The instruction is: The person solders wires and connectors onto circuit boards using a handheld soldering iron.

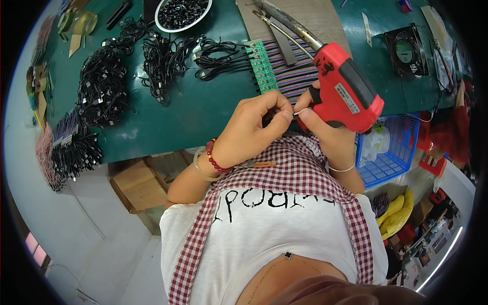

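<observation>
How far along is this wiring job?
Looks done: one green board lies on the bench with striped wires already joined to it. In hand: the left hand pinches a small part against a thin wire, while the right hand grips the red gun tool. Left: heaps of black cables wait alongside.

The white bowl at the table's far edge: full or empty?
Full: the bowl is heaped with small black parts nearly to its rim.
</observation>
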